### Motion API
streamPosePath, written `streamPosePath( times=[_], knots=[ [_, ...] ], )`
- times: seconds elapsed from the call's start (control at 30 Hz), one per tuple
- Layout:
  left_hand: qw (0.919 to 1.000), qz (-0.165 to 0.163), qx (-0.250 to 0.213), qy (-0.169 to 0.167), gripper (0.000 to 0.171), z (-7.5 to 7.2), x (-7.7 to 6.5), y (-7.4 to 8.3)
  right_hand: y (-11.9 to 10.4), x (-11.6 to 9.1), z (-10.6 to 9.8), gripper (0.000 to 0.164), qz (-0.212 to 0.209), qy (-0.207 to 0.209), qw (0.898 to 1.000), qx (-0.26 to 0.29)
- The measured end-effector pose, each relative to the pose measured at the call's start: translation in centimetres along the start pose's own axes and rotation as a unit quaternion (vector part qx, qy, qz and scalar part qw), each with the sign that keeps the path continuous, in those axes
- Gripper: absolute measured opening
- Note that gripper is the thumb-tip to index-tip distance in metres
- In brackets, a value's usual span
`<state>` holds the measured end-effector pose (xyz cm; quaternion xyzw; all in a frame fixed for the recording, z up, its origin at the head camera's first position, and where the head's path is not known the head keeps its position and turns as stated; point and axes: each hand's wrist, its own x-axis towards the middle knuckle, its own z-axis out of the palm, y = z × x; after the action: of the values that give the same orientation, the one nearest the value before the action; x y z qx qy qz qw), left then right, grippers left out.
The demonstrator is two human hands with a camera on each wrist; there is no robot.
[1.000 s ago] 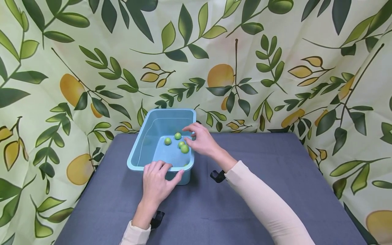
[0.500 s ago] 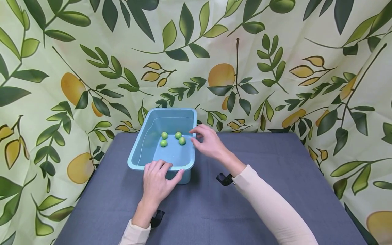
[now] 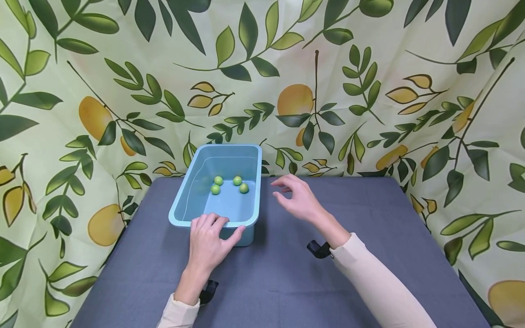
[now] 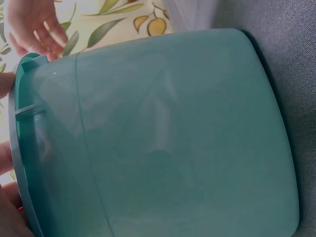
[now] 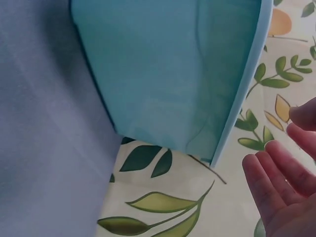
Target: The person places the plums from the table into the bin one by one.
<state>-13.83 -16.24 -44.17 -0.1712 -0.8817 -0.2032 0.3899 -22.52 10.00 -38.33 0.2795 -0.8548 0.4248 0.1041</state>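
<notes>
A light blue plastic tub (image 3: pixel 256 191) stands on the cloth-covered table. Inside it lie several small round green things that look like limes; one lime (image 3: pixel 244 188) is toward the right, another lime (image 3: pixel 215 189) toward the left. My left hand (image 3: pixel 207 246) holds the tub's near rim, fingers bent over it and thumb spread along the front. In the left wrist view, fingers (image 4: pixel 6 158) lie at the rim. Apart from the tub, right of its side wall, my right hand (image 3: pixel 299 198) hovers with loosely bent fingers and nothing in it.
A dark grey-blue cloth (image 3: pixel 287 282) covers the table. Behind and at both sides hangs a pale fabric (image 3: pixel 361 146) printed with leaves and fruit. A black strap (image 3: pixel 319 249) sits on the right wrist and another strap (image 3: pixel 209 291) on the left.
My right hand has drawn out of the tub, moving right past its rim. The limes have rolled apart, some toward the left. The left hand has stayed at the near rim.
</notes>
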Motion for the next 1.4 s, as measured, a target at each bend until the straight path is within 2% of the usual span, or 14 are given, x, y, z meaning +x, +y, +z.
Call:
streamPosePath(
  times=[0.27,0.67,1.07,1.4],
  knots=[
    [1.0000,-0.004,-0.006,0.005,0.044,-0.3,-0.1,-0.5,1.6,-2.2,-0.6,0.022,0.008,0.001,1.000,-0.008],
    [0.9998,-0.006,-0.007,0.017,0.047,-0.8,-0.3,-2.0,3.3,-5.3,-1.5,0.024,0.049,0.010,0.998,-0.037],
    [0.9998,-0.006,0.000,0.021,0.042,-1.6,-0.4,-3.4,4.6,-7.7,-1.7,0.026,0.072,0.013,0.995,-0.068],
    [0.9997,-0.013,-0.004,0.023,0.042,-2.7,-0.4,-5.3,5.2,-8.7,-2.6,0.027,0.081,0.018,0.992,-0.090]
  ],
)
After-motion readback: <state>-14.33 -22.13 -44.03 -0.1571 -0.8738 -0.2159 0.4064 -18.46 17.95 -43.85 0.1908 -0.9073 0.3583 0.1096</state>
